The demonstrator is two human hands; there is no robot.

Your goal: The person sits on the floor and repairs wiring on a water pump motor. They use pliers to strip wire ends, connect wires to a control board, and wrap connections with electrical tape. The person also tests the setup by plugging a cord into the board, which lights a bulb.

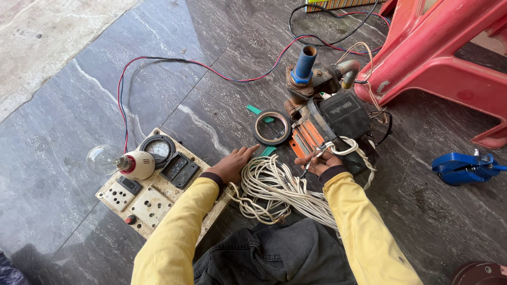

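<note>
Head view. Left hand [232,163]: yellow sleeve, palm down, fingers spread wide and flat, resting at the near edge of the test board [150,198], fingertips pointing toward the tape roll [272,127]; holds nothing. Right hand [323,161]: fingers curled narrow around a thin tool [311,161], exact kind too small to tell. The tool's long axis runs diagonally, from near the coil up toward the pump motor [330,119]. A loop of white cord passes over the right hand's knuckles.

White wire coil [274,187] lies between the two hands, its strands trailing toward the person's lap, long axis slanting lower right.

Pump motor sits just beyond the right hand, blue pipe stub [305,63] pointing up and away. Test board carries a clear bulb [103,159], a round meter [158,149], switches and sockets.

Surface: dark veined stone floor [79,95]. Red and black leads [211,71] loop across it. Red plastic chair [438,53] upper right; blue clamp-like tool [462,168] at right, well apart.
</note>
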